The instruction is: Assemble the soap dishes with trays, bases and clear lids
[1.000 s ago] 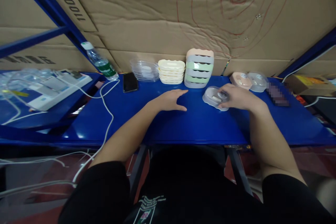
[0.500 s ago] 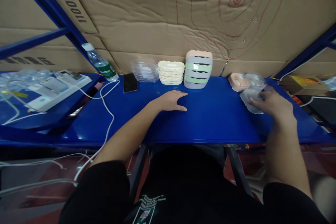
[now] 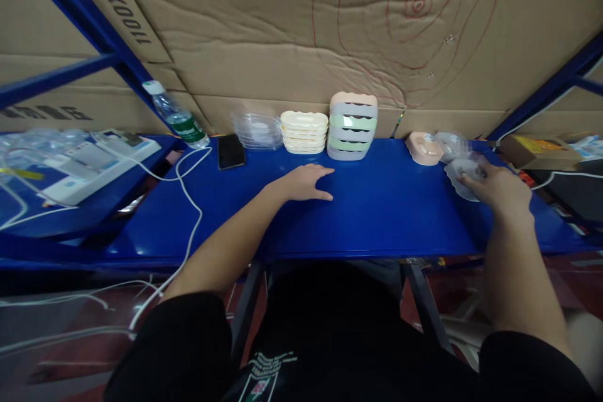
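My right hand (image 3: 505,190) is closed on a translucent greyish dish (image 3: 462,183) with a wavy rim, like a soap dish, at the right of the table. Close behind that dish are a peach dish (image 3: 424,148) and another translucent grey one (image 3: 451,146). On the blue tabletop, near the middle, my left hand (image 3: 304,183) holds nothing, thumb and fingers apart. Beyond it stand a stack of cream dishes (image 3: 304,133) and a taller stack of wavy-edged dishes (image 3: 352,127) in peach, grey and green. Clear plastic trays (image 3: 257,132) are piled beside the cream stack.
A black phone (image 3: 230,152) and a water bottle (image 3: 181,120) lie at the back left. A white cable (image 3: 192,226) crosses the table's left side. Cardboard (image 3: 264,38) walls the back. An open carton (image 3: 541,154) is at the far right.
My right hand has shifted the translucent dish a little to the right, away from the peach one. My left hand stays in place. The camera view has turned slightly.
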Tool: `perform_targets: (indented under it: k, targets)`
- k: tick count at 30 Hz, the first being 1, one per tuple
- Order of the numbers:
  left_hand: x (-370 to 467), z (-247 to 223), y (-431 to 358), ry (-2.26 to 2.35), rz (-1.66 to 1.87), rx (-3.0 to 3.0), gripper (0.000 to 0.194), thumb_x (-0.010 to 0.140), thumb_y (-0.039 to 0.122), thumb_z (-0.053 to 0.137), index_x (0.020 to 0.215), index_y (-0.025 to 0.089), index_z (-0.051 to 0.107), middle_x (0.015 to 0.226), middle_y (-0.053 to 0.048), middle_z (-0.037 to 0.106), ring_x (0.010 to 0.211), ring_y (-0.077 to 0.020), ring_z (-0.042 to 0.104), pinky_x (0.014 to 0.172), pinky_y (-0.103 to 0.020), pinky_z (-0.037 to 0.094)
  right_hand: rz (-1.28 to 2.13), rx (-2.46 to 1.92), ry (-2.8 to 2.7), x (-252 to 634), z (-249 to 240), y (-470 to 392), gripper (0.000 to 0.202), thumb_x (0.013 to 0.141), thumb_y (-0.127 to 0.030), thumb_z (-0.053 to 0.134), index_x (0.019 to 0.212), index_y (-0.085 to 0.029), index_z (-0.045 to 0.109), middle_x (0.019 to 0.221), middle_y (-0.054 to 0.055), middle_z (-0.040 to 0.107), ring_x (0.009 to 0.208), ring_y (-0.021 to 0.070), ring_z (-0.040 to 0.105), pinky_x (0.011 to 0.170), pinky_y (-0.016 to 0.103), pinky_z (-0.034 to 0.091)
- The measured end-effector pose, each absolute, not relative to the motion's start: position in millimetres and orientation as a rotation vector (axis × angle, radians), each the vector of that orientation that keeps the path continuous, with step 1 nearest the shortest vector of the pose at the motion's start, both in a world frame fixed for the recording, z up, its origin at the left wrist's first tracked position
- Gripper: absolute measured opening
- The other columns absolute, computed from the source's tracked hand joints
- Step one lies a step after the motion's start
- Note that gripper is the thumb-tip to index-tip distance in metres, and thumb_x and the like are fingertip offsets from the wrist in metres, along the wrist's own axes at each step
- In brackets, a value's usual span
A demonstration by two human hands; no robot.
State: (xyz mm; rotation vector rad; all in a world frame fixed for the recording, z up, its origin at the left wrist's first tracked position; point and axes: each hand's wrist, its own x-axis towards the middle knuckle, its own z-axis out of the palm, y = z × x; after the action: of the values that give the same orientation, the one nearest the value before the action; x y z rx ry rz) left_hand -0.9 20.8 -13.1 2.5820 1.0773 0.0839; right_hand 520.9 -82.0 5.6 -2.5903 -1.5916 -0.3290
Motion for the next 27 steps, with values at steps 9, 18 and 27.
perform_targets:
  k: [9,18,27]
  targets:
    - [-9.5,-11.6,30.3,1.069,0.519,2.644,0.068,0.101,0.059,0.073,0.157,0.021,0.066,0.155,-0.014,0.073,0.144,-0.0314,0.068,0.124,-0.045,0.049,-0.546,-1.811,-1.820,472.9,31.0,-66.8,0.063,0.096,-0.061,0.070,0.140,-0.016,0.077,0.137,0.027,0.078,0.132,0.0455,0.071,0.115,0.056,0.055]
    - [-52.8,-13.4,63.7,1.650,1.117,2.609,0.044,0.101,0.046,0.069,0.137,0.022,0.077,0.157,-0.017,0.067,0.150,-0.0408,0.058,0.128,-0.061,0.042,-0.168,-0.915,-2.473,298.1,16.3,-24.0,0.051,0.107,-0.060,0.068,0.145,-0.026,0.075,0.155,0.016,0.072,0.140,0.0403,0.068,0.117,0.063,0.057]
    - [-51.2,-5.2,69.7,1.960,1.151,2.448,0.059,0.102,0.041,0.067,0.158,0.027,0.063,0.182,-0.016,0.042,0.173,-0.0450,0.025,0.140,-0.073,0.008,0.058,-0.661,-2.692,231.4,-42.0,-14.9,0.035,0.112,-0.040,0.062,0.135,-0.020,0.080,0.142,0.018,0.078,0.129,0.0356,0.075,0.105,0.057,0.063]
